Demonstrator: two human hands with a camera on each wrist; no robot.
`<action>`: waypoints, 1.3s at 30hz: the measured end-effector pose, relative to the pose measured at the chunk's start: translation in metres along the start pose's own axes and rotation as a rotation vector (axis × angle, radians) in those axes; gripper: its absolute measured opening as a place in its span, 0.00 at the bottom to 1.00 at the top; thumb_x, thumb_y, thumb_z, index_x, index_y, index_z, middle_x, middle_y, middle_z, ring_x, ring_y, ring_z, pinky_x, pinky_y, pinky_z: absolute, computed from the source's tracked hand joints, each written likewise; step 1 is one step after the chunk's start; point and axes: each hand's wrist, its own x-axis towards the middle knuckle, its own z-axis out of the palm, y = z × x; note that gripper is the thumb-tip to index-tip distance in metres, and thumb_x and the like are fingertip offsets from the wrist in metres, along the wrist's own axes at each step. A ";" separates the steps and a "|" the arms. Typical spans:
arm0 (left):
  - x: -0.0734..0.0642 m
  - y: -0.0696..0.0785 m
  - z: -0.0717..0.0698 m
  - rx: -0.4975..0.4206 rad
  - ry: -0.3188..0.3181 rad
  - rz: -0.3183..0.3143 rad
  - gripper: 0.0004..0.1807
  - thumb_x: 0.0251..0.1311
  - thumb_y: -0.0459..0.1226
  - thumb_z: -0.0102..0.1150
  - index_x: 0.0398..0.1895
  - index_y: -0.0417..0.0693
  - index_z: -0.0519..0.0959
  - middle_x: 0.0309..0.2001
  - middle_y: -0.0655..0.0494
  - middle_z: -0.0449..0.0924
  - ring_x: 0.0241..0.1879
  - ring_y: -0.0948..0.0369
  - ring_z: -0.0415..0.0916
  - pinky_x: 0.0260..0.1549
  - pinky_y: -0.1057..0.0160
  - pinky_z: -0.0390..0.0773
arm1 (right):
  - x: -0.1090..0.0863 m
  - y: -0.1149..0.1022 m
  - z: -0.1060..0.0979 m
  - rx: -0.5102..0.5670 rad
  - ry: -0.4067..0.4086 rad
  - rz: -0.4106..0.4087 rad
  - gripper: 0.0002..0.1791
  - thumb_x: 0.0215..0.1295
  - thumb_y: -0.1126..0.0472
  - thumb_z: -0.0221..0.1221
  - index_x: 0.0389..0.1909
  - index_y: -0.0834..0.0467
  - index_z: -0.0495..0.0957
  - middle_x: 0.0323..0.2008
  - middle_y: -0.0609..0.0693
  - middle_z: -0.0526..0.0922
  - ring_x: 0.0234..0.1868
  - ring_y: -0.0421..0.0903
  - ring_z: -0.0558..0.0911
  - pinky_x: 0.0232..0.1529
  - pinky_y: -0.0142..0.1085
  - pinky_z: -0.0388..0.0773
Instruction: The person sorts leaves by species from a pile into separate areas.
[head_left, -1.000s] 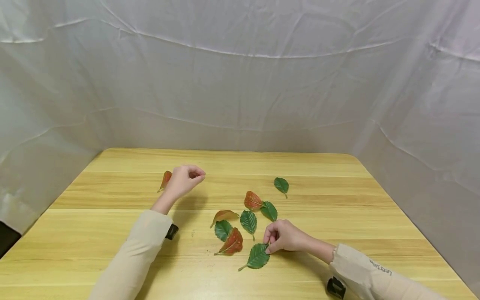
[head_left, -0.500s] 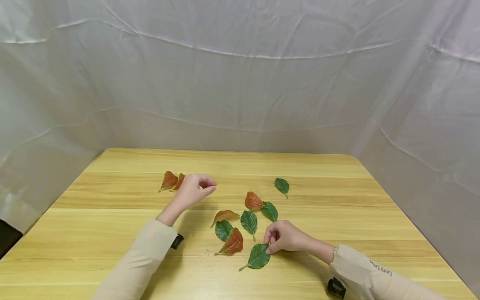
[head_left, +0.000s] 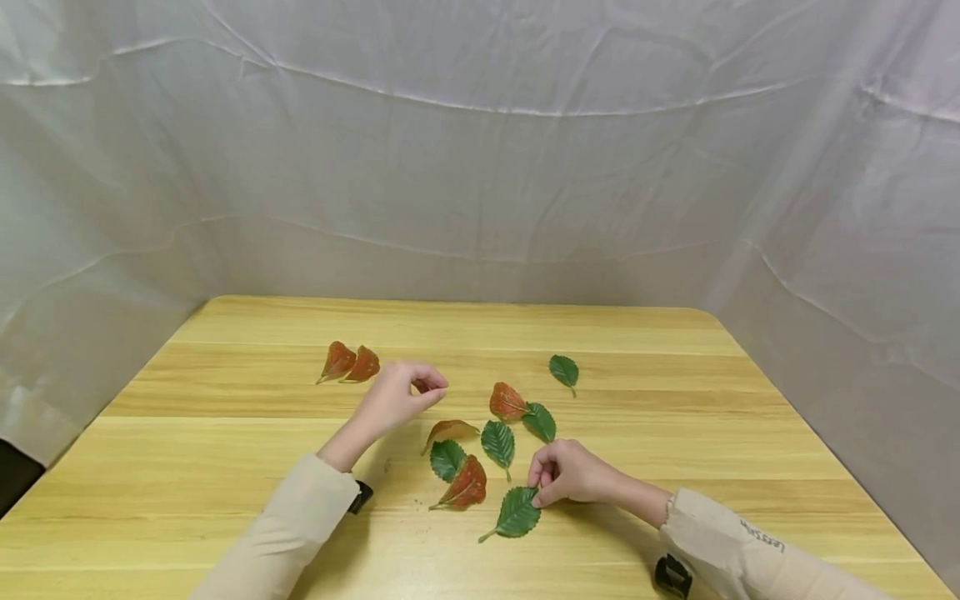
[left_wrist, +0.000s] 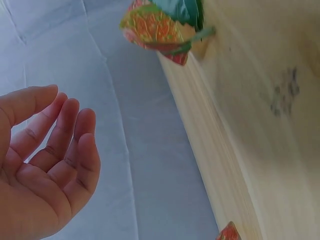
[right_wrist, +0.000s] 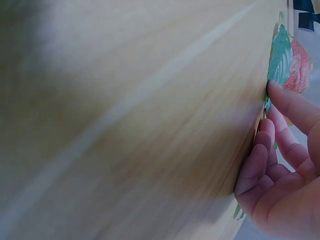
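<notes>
Table (head_left: pixel 637 533) bears red leaves (head_left: pixel 468 485) and green leaves (head_left: pixel 497 444). Right hand (head_left: pixel 568 473) pinches the nearest green leaf (head_left: pixel 516 513) by its edge; left hand (head_left: pixel 397 398) hovers, loosely curled.

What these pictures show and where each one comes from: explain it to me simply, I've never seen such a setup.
There is no machine working here, just a person's two bare hands. The wide view comes from a camera worn on the head, looking forward and down; the two closer views come from cameras worn on the left and right wrists. On the wood-patterned table I can see five green leaves, four red leaves and one curled orange-brown leaf, some overlapping. Pale sheeting hangs behind and to the sides. The right hand pinches the edge of the nearest green leaf. The left hand holds nothing; it is above the table with its fingers loosely bent.
</notes>
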 end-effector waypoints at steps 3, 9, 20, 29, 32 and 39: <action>-0.003 0.003 0.003 0.014 -0.012 0.030 0.03 0.53 0.31 0.59 0.30 0.42 0.82 0.29 0.57 0.79 0.27 0.64 0.73 0.26 0.69 0.73 | 0.000 0.000 0.000 0.000 -0.001 0.003 0.08 0.40 0.70 0.68 0.21 0.61 0.77 0.16 0.43 0.72 0.18 0.35 0.69 0.23 0.27 0.68; -0.007 0.010 0.008 0.011 -0.053 0.055 0.05 0.53 0.31 0.59 0.32 0.41 0.81 0.29 0.56 0.80 0.26 0.65 0.73 0.25 0.71 0.72 | 0.001 0.000 -0.001 0.004 -0.002 0.003 0.08 0.40 0.70 0.68 0.22 0.61 0.77 0.16 0.43 0.72 0.18 0.35 0.69 0.22 0.27 0.68; -0.014 0.018 0.014 0.033 -0.173 0.080 0.06 0.53 0.33 0.60 0.34 0.42 0.81 0.26 0.59 0.79 0.23 0.68 0.73 0.23 0.71 0.72 | 0.001 -0.003 -0.002 0.000 -0.003 -0.003 0.08 0.40 0.70 0.67 0.21 0.61 0.77 0.15 0.43 0.72 0.18 0.34 0.69 0.22 0.27 0.67; -0.021 0.022 0.020 0.149 -0.355 0.090 0.20 0.48 0.40 0.66 0.45 0.45 0.76 0.25 0.64 0.75 0.21 0.69 0.69 0.25 0.68 0.71 | 0.000 -0.001 -0.002 -0.001 -0.004 -0.004 0.08 0.40 0.70 0.67 0.21 0.61 0.77 0.15 0.43 0.72 0.18 0.34 0.69 0.23 0.27 0.68; -0.022 0.021 0.022 0.154 -0.400 0.088 0.21 0.47 0.41 0.66 0.46 0.46 0.76 0.24 0.65 0.74 0.19 0.70 0.67 0.24 0.67 0.70 | 0.000 -0.001 -0.001 0.002 -0.004 -0.005 0.08 0.40 0.70 0.67 0.21 0.61 0.77 0.15 0.43 0.72 0.18 0.35 0.69 0.23 0.27 0.68; -0.023 0.020 0.025 0.088 -0.472 0.080 0.18 0.48 0.39 0.65 0.44 0.44 0.78 0.19 0.67 0.73 0.17 0.71 0.68 0.21 0.69 0.70 | -0.001 -0.001 0.000 0.004 -0.002 -0.005 0.07 0.40 0.70 0.67 0.21 0.61 0.77 0.15 0.43 0.72 0.18 0.34 0.69 0.23 0.28 0.68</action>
